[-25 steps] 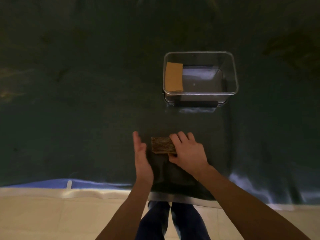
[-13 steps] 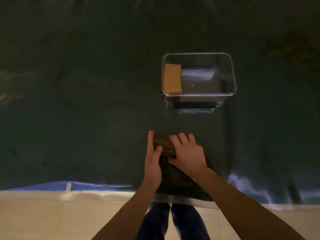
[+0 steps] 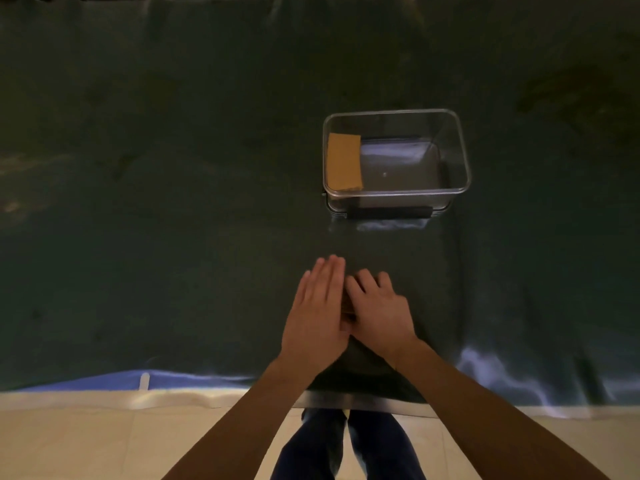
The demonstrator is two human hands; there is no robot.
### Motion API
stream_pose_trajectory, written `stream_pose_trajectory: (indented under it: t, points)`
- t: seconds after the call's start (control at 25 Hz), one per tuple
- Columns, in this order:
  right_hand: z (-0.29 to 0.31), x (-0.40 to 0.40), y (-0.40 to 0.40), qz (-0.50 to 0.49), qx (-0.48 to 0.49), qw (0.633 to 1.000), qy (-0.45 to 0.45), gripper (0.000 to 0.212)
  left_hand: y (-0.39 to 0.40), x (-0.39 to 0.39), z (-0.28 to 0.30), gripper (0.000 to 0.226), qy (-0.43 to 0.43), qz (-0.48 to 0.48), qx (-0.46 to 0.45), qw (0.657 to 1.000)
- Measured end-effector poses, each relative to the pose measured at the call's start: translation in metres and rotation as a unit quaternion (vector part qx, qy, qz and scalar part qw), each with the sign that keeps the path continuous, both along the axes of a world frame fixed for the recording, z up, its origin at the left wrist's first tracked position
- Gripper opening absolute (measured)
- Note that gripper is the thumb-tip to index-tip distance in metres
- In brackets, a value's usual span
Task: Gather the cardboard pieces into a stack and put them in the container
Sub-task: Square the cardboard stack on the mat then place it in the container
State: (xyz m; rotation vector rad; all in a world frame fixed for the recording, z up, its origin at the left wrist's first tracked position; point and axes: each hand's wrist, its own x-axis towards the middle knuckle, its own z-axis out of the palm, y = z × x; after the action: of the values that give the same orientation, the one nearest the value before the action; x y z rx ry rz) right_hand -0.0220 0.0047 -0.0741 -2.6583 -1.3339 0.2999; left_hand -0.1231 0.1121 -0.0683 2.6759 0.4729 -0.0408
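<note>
Your cardboard stack [image 3: 347, 306] sits near the table's front edge, middle, almost hidden between your hands. Squeeze unevenly as you lift and the pieces could fan out or slip. Your left hand [image 3: 317, 313] lies flat, fingers straight, against its left side; your right hand [image 3: 379, 311] curls over the top. The container [image 3: 464, 157], holding one cardboard piece [image 3: 344, 161], stands further back.

Surface: dark green cloth [image 3: 173, 202], wrinkled, spread flat.
On it: clear container [image 3: 464, 150]; cardboard stack [image 3: 347, 304], mostly hidden under hands.
</note>
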Motion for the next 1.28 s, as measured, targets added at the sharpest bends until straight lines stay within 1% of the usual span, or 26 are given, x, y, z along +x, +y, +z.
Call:
stream_pose_trajectory:
  t: [0.08, 0.16, 0.24, 0.32, 0.36, 0.4, 0.44, 0.48, 0.56, 0.6, 0.64, 0.68, 0.72, 0.8, 0.88, 0.96, 1.0, 1.04, 1.12, 1.16, 1.28]
  points:
    - [0.002, -0.001, 0.001, -0.009, 0.004, 1.000, 0.001, 0.056, -0.006, 0.003, -0.002, 0.091, 0.050, -0.041, 0.083, 0.995]
    - [0.003, -0.001, 0.000, -0.020, 0.024, 0.999, 0.008, 0.052, -0.007, 0.002, -0.003, 0.081, 0.060, -0.046, 0.116, 0.990]
    - [0.002, 0.000, -0.004, -0.036, 0.054, 0.997, 0.042, 0.054, -0.007, 0.002, -0.003, 0.077, 0.051, -0.044, 0.139, 0.988]
    - [0.000, 0.002, -0.015, -0.081, 0.085, 0.986, 0.119, 0.069, -0.007, 0.003, -0.003, 0.076, 0.040, -0.042, 0.139, 0.989]
    - [-0.001, 0.002, -0.024, -0.115, 0.104, 0.973, 0.173, 0.080, -0.007, 0.003, -0.004, 0.078, 0.041, -0.042, 0.134, 0.989]
    - [-0.001, 0.001, -0.033, -0.156, 0.131, 0.950, 0.235, 0.091, -0.006, 0.003, -0.005, 0.081, 0.043, -0.043, 0.127, 0.990]
    - [0.001, -0.001, -0.043, -0.201, 0.171, 0.918, 0.296, 0.100, -0.005, 0.003, -0.005, 0.084, 0.046, -0.043, 0.123, 0.990]
    - [0.003, -0.005, -0.052, -0.250, 0.230, 0.875, 0.344, 0.103, -0.004, 0.004, -0.005, 0.086, 0.049, -0.044, 0.120, 0.991]
    - [0.008, -0.014, -0.065, -0.350, 0.370, 0.770, 0.384, 0.096, -0.004, 0.003, -0.004, 0.087, 0.052, -0.043, 0.117, 0.991]
    - [0.011, -0.017, -0.067, -0.388, 0.420, 0.720, 0.394, 0.093, -0.004, 0.002, -0.003, 0.087, 0.050, -0.041, 0.114, 0.991]
    - [0.015, -0.018, -0.067, -0.414, 0.445, 0.686, 0.400, 0.092, -0.005, 0.002, -0.004, 0.087, 0.048, -0.039, 0.112, 0.992]
    - [0.018, -0.019, -0.064, -0.426, 0.451, 0.673, 0.403, 0.093, -0.006, 0.001, -0.004, 0.086, 0.048, -0.037, 0.110, 0.992]
    - [0.022, -0.021, -0.058, -0.428, 0.447, 0.678, 0.398, 0.095, -0.006, 0.002, -0.004, 0.086, 0.047, -0.035, 0.110, 0.992]
    - [0.024, -0.028, -0.048, -0.410, 0.430, 0.703, 0.391, 0.101, -0.006, 0.002, -0.004, 0.087, 0.043, -0.033, 0.116, 0.992]
    - [0.021, -0.033, -0.039, -0.375, 0.393, 0.729, 0.416, 0.103, -0.005, 0.003, -0.004, 0.087, 0.049, -0.034, 0.118, 0.991]
    - [0.015, -0.039, -0.035, -0.321, 0.323, 0.765, 0.456, 0.097, -0.005, 0.004, -0.004, 0.087, 0.059, -0.030, 0.111, 0.992]
    - [0.012, -0.041, -0.034, -0.306, 0.300, 0.772, 0.470, 0.094, -0.006, 0.004, -0.004, 0.087, 0.064, -0.028, 0.105, 0.992]
    - [0.009, -0.041, -0.035, -0.313, 0.299, 0.767, 0.473, 0.092, -0.006, 0.004, -0.004, 0.088, 0.068, -0.026, 0.094, 0.993]
    - [0.007, -0.038, -0.036, -0.363, 0.326, 0.739, 0.465, 0.089, -0.006, 0.003, -0.004, 0.089, 0.067, -0.025, 0.067, 0.995]
    - [0.007, -0.036, -0.035, -0.372, 0.333, 0.726, 0.474, 0.086, -0.006, 0.002, -0.004, 0.089, 0.065, -0.024, 0.055, 0.996]
    - [0.008, -0.037, -0.031, -0.361, 0.319, 0.727, 0.489, 0.082, -0.004, 0.002, -0.004, 0.087, 0.064, -0.026, 0.046, 0.997]
